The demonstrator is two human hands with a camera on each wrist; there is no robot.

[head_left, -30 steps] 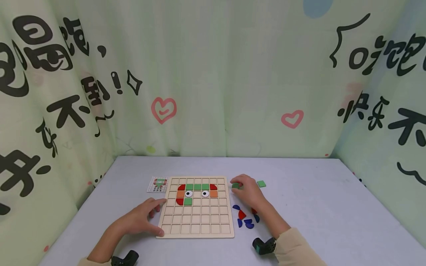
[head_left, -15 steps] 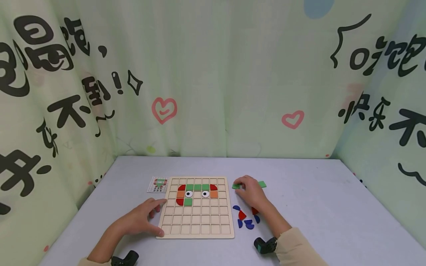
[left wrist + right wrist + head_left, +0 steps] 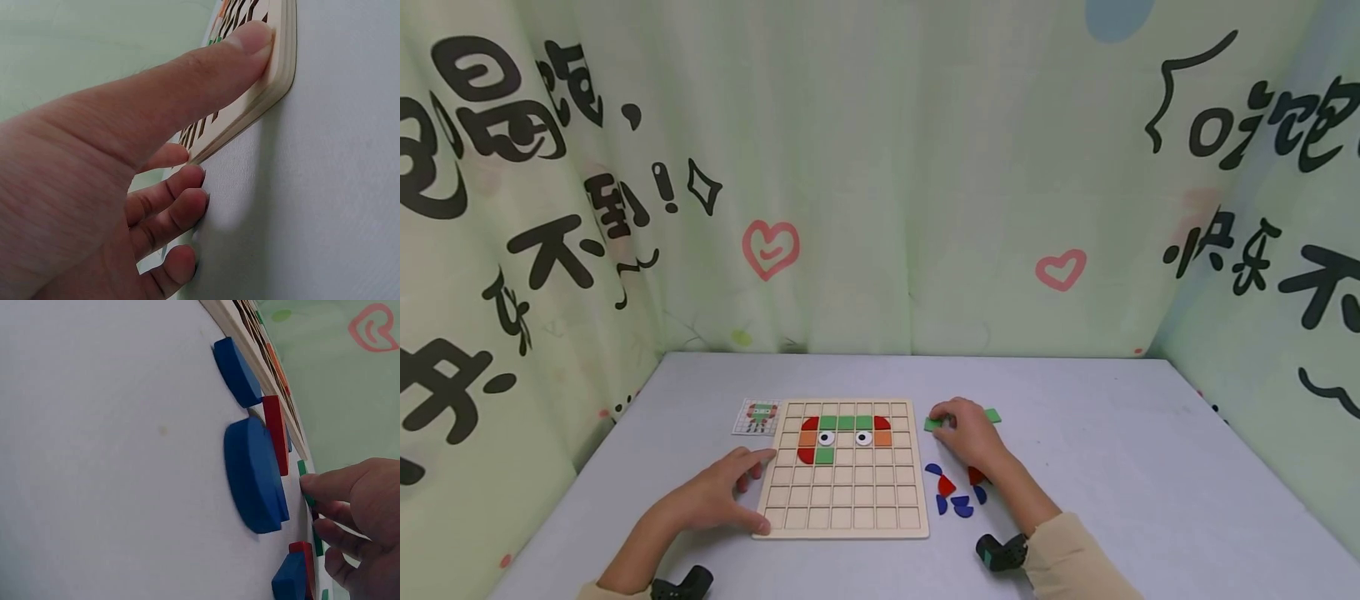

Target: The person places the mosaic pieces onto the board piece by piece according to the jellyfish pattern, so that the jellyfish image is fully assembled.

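A wooden grid board [image 3: 842,496] lies on the table with red, green and orange pieces and two eye pieces set in its upper cells. My left hand [image 3: 715,496] rests at its left side. In the left wrist view, the thumb [image 3: 253,39] presses on the board's corner and the other fingers stay loosely bent beside the edge. Right of the board, my right hand [image 3: 966,433] pinches a green piece [image 3: 932,424] low at the table. The thumb [image 3: 312,483] touches that piece in the right wrist view; the fingers partly hide it. Another green piece [image 3: 993,415] lies behind the hand.
Several blue pieces [image 3: 962,511] and red pieces [image 3: 947,486] lie between the board and my right forearm. A pattern card [image 3: 756,417] with a small figure sits at the board's upper left. A printed curtain [image 3: 910,183] surrounds the table [image 3: 1120,467].
My right hand has shifted slightly right and nearer, and the green piece at its fingertips has moved a little with it. My left hand and the board hold their places.
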